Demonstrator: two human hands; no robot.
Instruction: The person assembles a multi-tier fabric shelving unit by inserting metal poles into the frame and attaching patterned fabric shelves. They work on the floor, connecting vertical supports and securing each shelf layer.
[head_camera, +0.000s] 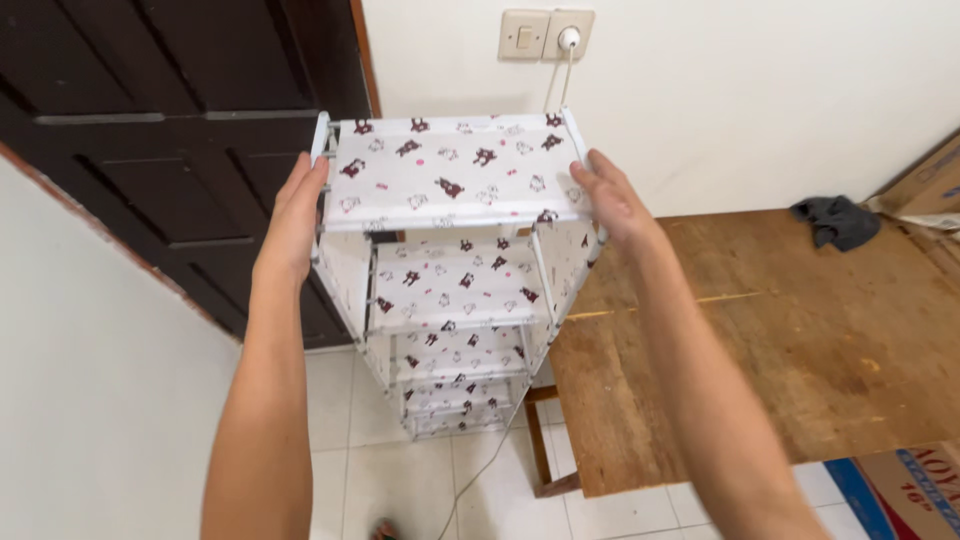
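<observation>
Both forearms reach out from under the camera, bare, toward a tall fabric shelf rack — white cloth printed with small dark and pink figures, stretched over a pale tube frame. My left hand lies flat against the left edge of the top shelf, fingers straight and pressed to the corner post, not curled round anything. My right hand meets the right edge the same way, palm in, fingers extended along the rim; so the rack sits clasped between two open palms rather than gripped in a fist. Whether its feet touch the floor I cannot tell.

Below the top tier I see three or four more shelves stepping down toward the white tiled floor. The rack stands in front of a dark wooden door, just beside a worn wooden table on my right. A dark cloth lies crumpled at the table's far edge, near a cardboard box. On the wall behind — a switch and socket with a white cable hanging down behind the rack.
</observation>
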